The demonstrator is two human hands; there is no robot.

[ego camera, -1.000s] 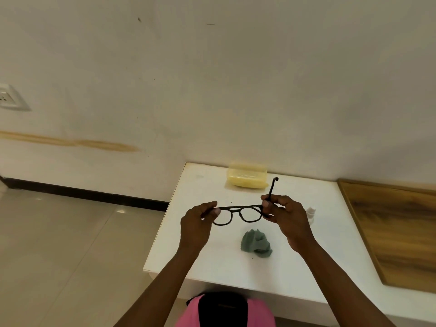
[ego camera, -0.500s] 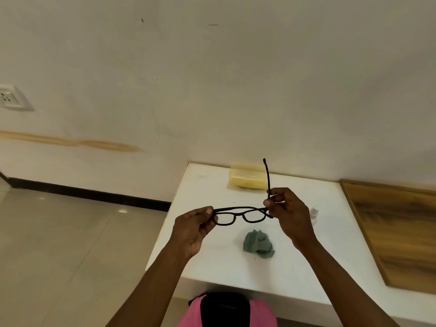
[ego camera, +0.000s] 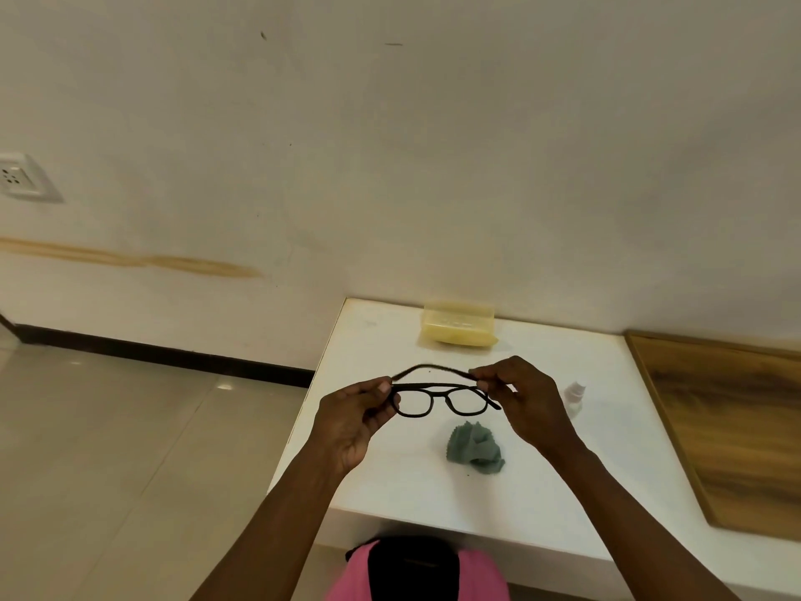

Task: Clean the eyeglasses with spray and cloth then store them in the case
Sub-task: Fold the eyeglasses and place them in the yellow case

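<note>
Both hands hold the glasses (ego camera: 437,399) in the air above the white table (ego camera: 542,505), over its left half; the left hand (ego camera: 353,420) pinches the left end of the dark frame between thumb and curled fingers, and the right hand (ego camera: 522,399) pinches the right end, its fingertips closed on the hinge; one arm of the glasses lies folded across behind the top of the frame, blurred, running from the right fingertips towards the left thumb; the lenses face the camera and the frame sits roughly level; below the glasses, on the table, lies a crumpled grey-green cloth (ego camera: 476,443), apart from both hands; a small white spray bottle (ego camera: 574,399) stands on the table just beyond the right hand, partly hidden by it; a pale yellow case (ego camera: 458,326) rests near the wall at the table's far edge, and whether its lid is fully closed I cannot tell; a wooden board (ego camera: 732,431) lies along the right side
</note>
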